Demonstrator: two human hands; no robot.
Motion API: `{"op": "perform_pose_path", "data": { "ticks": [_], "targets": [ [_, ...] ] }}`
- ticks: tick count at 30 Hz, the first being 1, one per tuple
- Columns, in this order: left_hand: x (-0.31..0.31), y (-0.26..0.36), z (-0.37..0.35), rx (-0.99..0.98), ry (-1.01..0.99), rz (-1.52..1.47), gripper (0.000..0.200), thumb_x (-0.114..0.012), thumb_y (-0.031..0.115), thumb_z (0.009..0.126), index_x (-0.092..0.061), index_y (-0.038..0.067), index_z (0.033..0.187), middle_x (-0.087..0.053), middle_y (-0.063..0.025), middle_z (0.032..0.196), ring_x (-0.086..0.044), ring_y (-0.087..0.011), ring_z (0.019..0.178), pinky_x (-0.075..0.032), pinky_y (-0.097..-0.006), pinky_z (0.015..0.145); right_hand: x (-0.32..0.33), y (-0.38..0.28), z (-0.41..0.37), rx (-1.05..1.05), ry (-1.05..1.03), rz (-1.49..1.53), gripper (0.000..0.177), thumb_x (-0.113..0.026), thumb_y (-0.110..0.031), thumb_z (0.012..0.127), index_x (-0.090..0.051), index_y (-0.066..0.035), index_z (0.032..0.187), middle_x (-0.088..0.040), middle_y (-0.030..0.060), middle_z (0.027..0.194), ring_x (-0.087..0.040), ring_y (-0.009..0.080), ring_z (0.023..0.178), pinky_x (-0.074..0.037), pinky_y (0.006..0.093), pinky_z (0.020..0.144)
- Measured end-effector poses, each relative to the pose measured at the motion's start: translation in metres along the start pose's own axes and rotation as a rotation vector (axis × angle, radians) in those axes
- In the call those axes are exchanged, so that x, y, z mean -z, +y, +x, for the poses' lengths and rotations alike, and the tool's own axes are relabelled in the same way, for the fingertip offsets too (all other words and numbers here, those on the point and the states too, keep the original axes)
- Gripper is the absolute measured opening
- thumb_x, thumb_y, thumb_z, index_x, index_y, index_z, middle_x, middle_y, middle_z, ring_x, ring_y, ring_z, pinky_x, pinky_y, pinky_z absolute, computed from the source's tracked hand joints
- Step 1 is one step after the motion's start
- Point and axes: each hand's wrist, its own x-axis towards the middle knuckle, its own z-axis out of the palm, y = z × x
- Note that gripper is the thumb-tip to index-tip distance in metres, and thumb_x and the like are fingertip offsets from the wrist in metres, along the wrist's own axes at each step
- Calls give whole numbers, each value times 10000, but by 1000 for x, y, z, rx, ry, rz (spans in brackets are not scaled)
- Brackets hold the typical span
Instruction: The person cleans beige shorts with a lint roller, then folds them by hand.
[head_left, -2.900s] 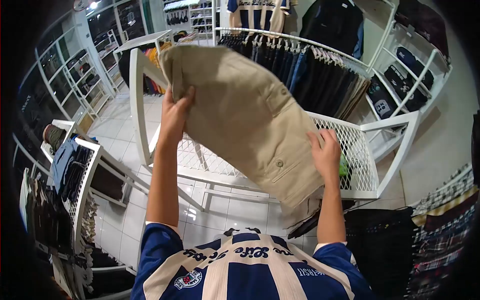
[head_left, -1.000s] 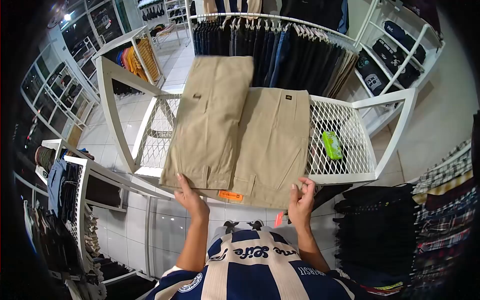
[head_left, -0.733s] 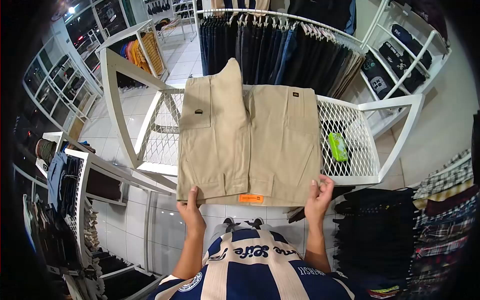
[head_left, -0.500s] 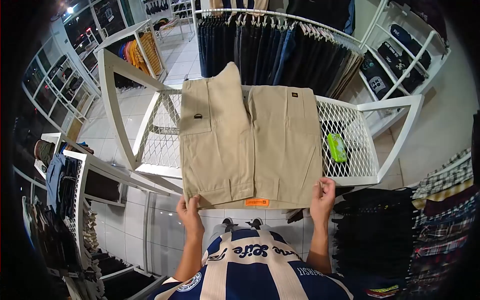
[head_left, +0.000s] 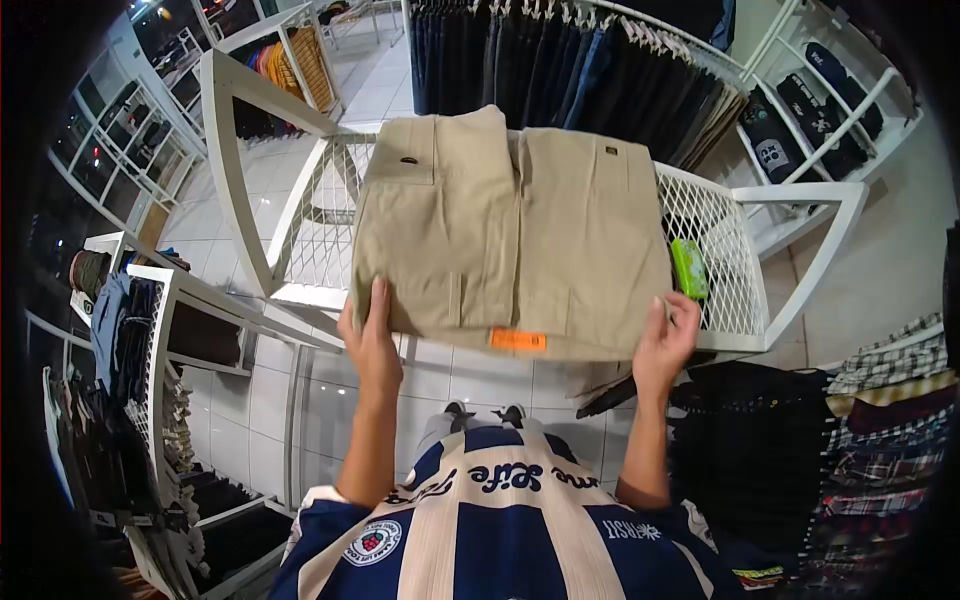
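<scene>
A pair of beige cargo shorts (head_left: 470, 240) lies spread over a white mesh rack, waistband toward me and legs pointing away. An orange label (head_left: 518, 340) shows at the middle of the waistband. My left hand (head_left: 372, 335) is closed on the waistband's left corner, with the thumb on top of the cloth. At the right corner, my right hand (head_left: 668, 335) pinches the waistband between thumb and fingers. The near edge of the shorts is lifted off the rack and bends slightly. A bright green packet (head_left: 689, 268) rests on the mesh, just beyond my right hand.
The white mesh rack (head_left: 735, 285) has raised frames at both sides. Behind it hang dark trousers (head_left: 530, 75) on a rail. Folded plaid shirts (head_left: 885, 420) and black garments (head_left: 740, 430) lie to my right. A clothes shelf (head_left: 165, 290) stands at left.
Both hands have moved forward, away from my body, pushing the waistband up the view. The shorts now bunch and curve more, and their far end has shifted away. The camera view has tilted slightly.
</scene>
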Motion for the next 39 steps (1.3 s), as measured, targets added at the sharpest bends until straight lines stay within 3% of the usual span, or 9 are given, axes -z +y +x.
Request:
{"op": "perform_pose_path", "data": {
  "ticks": [6, 11, 17, 19, 22, 27, 33, 37, 39],
  "targets": [
    [47, -37, -37, 359, -63, 151, 403, -702, 287, 963, -645, -56, 1165, -659, -66, 1061, -605, -124, 948, -485, -285, 832, 26, 8, -28, -223, -192, -382, 162, -624, -82, 969, -533, 4, 1072, -549, 45, 794, -494, 101, 714, -443, 276, 649],
    [32, -32, -29, 263, 121, 258, 382, -694, 272, 965, -667, -70, 1131, -683, -63, 995, -595, -117, 901, -478, -274, 824, 24, 31, -25, -173, -129, -299, 175, -654, -115, 945, -553, -8, 1039, -534, 50, 719, -463, 122, 596, -401, 306, 563],
    [38, 3, -10, 249, -182, 521, 358, -733, 292, 929, -661, -44, 1031, -625, -28, 775, -541, -111, 732, -475, -288, 725, 32, 3, -5, -119, -232, -598, 308, -751, -202, 866, -617, -41, 1091, -616, 94, 724, -565, 217, 588, -455, 375, 579],
    [40, -6, -15, 22, -69, 658, 371, -785, 277, 877, -646, -26, 1040, -625, -74, 840, -570, -166, 767, -480, -303, 738, 38, -2, 11, -169, -76, -609, 345, -766, -256, 849, -635, -61, 1102, -643, 107, 885, -639, 286, 780, -490, 414, 688],
    [23, 2, -27, -771, -116, 909, 537, -872, 197, 734, -636, 26, 1186, -617, -174, 1173, -583, -348, 1069, -471, -440, 925, 53, 29, 60, 277, 9, -790, 426, -745, -253, 875, -625, -71, 1241, -594, 170, 1101, -579, 351, 1038, -466, 442, 881],
    [-18, 8, -36, -853, -856, 911, 700, -860, 189, 684, -604, 167, 1336, -581, -121, 1305, -519, -331, 1249, -392, -495, 1074, 46, 90, 99, 330, -171, -917, 531, -703, -248, 906, -567, -108, 1400, -552, 214, 1184, -542, 401, 1093, -436, 484, 958],
    [-21, -27, -42, -929, -765, 936, 677, -750, 25, 650, -653, 163, 1306, -621, -69, 1259, -553, -275, 1218, -398, -474, 1072, 7, 6, 35, 311, -429, -507, 475, -699, -82, 869, -595, -49, 1331, -597, 186, 1200, -589, 365, 1120, -474, 430, 978],
    [-13, -44, -46, -1015, -675, 845, 626, -699, -3, 639, -692, 137, 1249, -671, -26, 1090, -619, -241, 1060, -458, -424, 957, -20, -26, -15, 410, -806, -378, 547, -751, -124, 837, -614, -167, 1365, -597, 177, 1215, -581, 370, 1153, -456, 438, 1017],
    [-12, -47, -46, -1059, -573, 828, 519, -677, -46, 638, -750, 126, 1122, -669, -8, 918, -633, -226, 883, -488, -399, 828, -5, 7, 22, 390, -615, -595, 495, -731, -179, 857, -637, -182, 1343, -593, 194, 1214, -573, 384, 1128, -450, 455, 1008]
  ]
}}
